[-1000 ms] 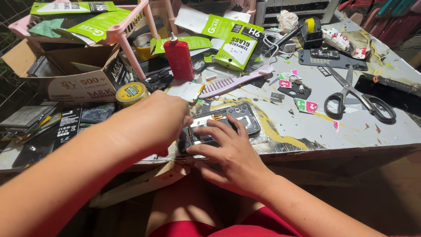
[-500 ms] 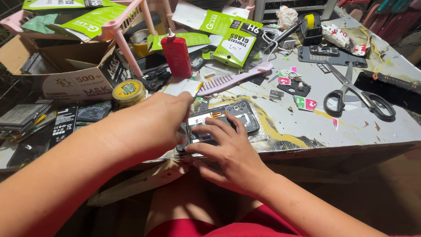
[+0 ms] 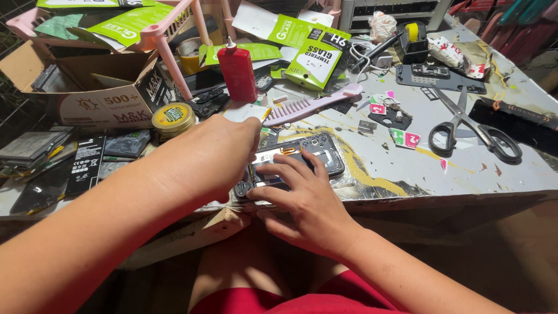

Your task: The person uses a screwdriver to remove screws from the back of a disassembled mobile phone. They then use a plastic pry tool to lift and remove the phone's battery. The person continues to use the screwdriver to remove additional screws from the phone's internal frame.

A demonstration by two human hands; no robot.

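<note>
Two hands work over an opened phone (image 3: 302, 154) that lies back-off near the front edge of the grey, paint-streaked counter (image 3: 465, 174). The left hand (image 3: 224, 148) comes in from the left and covers the phone's left end; its fingers curl down onto the frame, though whether they pinch anything is hidden behind the knuckles. The right hand (image 3: 302, 200) rests on the phone from the near side with fingers spread flat, the fingertips pressing on the exposed inner parts, holding the phone down rather than gripping it.

Just behind the left hand stands a red squeeze bottle (image 3: 237, 71), and beside it lies a pink comb (image 3: 314, 104). A round yellow tin (image 3: 173, 117) sits to the left, next to a cardboard box (image 3: 99, 87). Green packets (image 3: 317, 52) lie farther back. Black-handled scissors (image 3: 471, 131) lie open to the right, well apart from the phone, with small pink and green stickers (image 3: 406, 137) between them. Dark flat phone parts (image 3: 87, 160) pile at the far left.
</note>
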